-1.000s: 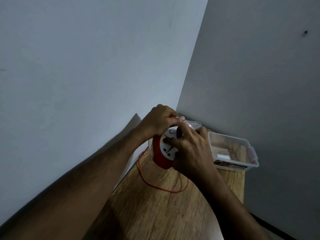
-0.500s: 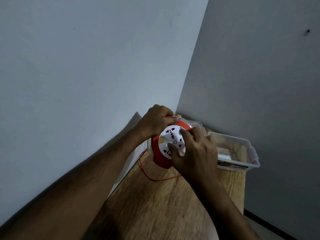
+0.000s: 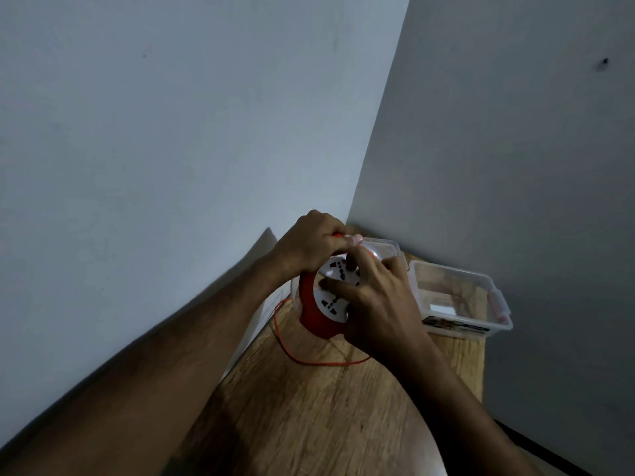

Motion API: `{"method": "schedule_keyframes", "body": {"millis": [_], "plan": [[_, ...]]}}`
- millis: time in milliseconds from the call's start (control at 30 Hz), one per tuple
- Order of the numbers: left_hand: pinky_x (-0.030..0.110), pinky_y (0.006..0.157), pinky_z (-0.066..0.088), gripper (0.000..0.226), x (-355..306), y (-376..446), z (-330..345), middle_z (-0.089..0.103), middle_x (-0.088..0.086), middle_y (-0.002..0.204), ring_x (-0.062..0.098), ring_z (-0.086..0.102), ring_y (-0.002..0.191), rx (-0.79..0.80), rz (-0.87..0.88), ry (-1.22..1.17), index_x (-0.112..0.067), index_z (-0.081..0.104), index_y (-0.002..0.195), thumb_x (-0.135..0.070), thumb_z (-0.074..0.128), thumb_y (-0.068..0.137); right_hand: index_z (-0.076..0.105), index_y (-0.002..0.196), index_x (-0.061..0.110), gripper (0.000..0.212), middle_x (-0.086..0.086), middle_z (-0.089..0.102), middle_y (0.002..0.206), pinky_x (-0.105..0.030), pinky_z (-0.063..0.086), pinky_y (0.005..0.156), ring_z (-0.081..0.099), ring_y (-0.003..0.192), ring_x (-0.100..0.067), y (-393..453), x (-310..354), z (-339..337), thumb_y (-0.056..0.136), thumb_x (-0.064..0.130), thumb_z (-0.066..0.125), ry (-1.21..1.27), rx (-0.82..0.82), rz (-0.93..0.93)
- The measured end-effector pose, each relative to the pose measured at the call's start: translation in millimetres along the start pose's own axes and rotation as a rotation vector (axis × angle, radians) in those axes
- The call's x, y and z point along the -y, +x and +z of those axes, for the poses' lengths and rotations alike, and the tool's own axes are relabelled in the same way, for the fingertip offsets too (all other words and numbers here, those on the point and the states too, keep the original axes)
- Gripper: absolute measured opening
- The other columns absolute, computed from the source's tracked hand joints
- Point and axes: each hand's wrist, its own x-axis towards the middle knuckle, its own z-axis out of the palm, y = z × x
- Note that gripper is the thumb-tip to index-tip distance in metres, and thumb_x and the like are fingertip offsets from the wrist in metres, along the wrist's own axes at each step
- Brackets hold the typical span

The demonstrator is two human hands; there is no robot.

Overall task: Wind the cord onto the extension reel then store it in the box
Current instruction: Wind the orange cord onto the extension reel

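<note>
A red extension reel [image 3: 314,312] with a white socket face [image 3: 335,274] stands on edge on the wooden table. My left hand [image 3: 309,243] grips its red handle at the top. My right hand [image 3: 374,300] lies on the white face, fingers pressed into it. A thin red cord [image 3: 311,360] hangs from the reel and loops loosely on the tabletop below it. A clear plastic box [image 3: 481,324], with no lid on it, sits to the right near the wall.
The wooden table [image 3: 309,413] fills a corner between a pale wall on the left and a grey wall on the right. A second clear container [image 3: 385,247] shows behind the reel. The table's right edge drops to a dark floor.
My right hand has turned on the white face, which has rotated. The cord loop on the table has changed shape and now spreads further right. My left hand stays on the handle.
</note>
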Motion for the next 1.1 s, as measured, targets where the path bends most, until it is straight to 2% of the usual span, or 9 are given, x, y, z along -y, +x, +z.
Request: {"method": "schedule_keyframes", "body": {"millis": [100,233,333,400,533,600,700,900,1100], "plan": [[0.038,0.059,0.046,0.048,0.7,-1.0,0.5,0.061,0.002,0.056,0.017,0.056,0.054,-0.019,-0.012,-0.011,-0.018,0.064,0.058,-0.052,0.058,0.092,0.068,0.125,0.025,0.073,-0.012,0.057,0.129,-0.046,0.051,0.091,0.059,0.111,-0.031,0.5,0.5,8.4,0.058,0.045,0.087,0.064,-0.082,0.066],[0.035,0.059,0.051,0.053,-2.5,0.6,0.7,0.067,0.003,0.061,0.016,0.063,0.057,-0.043,-0.037,-0.030,-0.011,0.069,0.064,-0.053,0.056,0.093,0.069,0.123,0.016,0.065,-0.012,0.072,0.113,-0.042,0.060,0.075,0.070,0.093,-0.033,3.6,10.8,13.7,0.070,0.052,0.082,0.185,-0.194,0.335],[0.025,0.062,0.047,0.042,-5.1,3.6,0.9,0.064,-0.011,0.062,0.008,0.063,0.060,-0.015,-0.017,-0.005,-0.024,0.066,0.062,-0.048,0.059,0.096,0.066,0.124,0.011,0.065,-0.009,0.073,0.114,-0.040,0.059,0.084,0.071,0.099,-0.028,9.8,24.3,10.2,0.076,0.052,0.080,0.379,-0.215,0.540],[0.026,0.066,0.052,0.043,-3.8,4.5,1.1,0.068,-0.009,0.068,0.008,0.067,0.065,0.012,-0.013,0.003,-0.015,0.075,0.075,-0.048,0.058,0.097,0.064,0.126,0.011,0.065,-0.008,0.072,0.118,-0.039,0.058,0.087,0.070,0.102,-0.027,10.2,29.9,9.2,0.079,0.054,0.077,0.414,-0.212,0.601],[0.024,0.063,0.049,0.043,0.1,1.8,-4.4,0.066,-0.010,0.064,0.008,0.065,0.061,0.016,-0.023,-0.004,-0.017,0.071,0.071,-0.047,0.057,0.098,0.068,0.118,0.009,0.052,-0.010,0.072,0.112,-0.029,0.053,0.070,0.070,0.090,-0.027,-4.4,31.5,2.7,0.081,0.045,0.078,0.217,-0.313,0.405],[0.027,0.063,0.050,0.046,-1.0,2.5,-8.2,0.067,-0.005,0.065,0.010,0.065,0.061,0.025,-0.020,-0.002,-0.011,0.074,0.073,-0.046,0.057,0.098,0.066,0.120,0.012,0.051,-0.013,0.066,0.119,-0.033,0.053,0.076,0.067,0.098,-0.030,-10.7,25.8,-0.5,0.076,0.033,0.084,0.172,-0.303,0.221],[0.025,0.061,0.042,0.042,-3.4,3.1,-10.0,0.061,-0.010,0.059,0.009,0.059,0.058,0.038,-0.006,0.013,-0.020,0.067,0.065,-0.042,0.059,0.099,0.057,0.134,0.025,0.073,-0.014,0.049,0.142,-0.052,0.047,0.097,0.049,0.129,-0.036,-10.1,18.6,2.0,0.068,0.027,0.088,0.048,-0.052,0.039],[0.026,0.059,0.035,0.045,-4.8,1.7,-8.0,0.057,-0.012,0.051,0.007,0.054,0.054,0.067,-0.014,0.017,-0.031,0.058,0.053,-0.043,0.060,0.097,0.058,0.136,0.030,0.082,-0.016,0.041,0.146,-0.055,0.044,0.093,0.044,0.132,-0.036,-5.0,8.8,-0.8,0.061,0.031,0.090,-0.046,0.075,0.016],[0.025,0.060,0.034,0.051,-9.5,0.8,-6.4,0.052,-0.012,0.048,0.008,0.049,0.051,0.067,-0.014,0.017,-0.033,0.051,0.048,-0.041,0.064,0.096,0.071,0.122,0.029,0.071,-0.013,0.055,0.134,-0.045,0.045,0.087,0.056,0.116,-0.032,0.6,5.1,2.9,0.055,0.041,0.090,0.009,-0.026,0.033]]}}
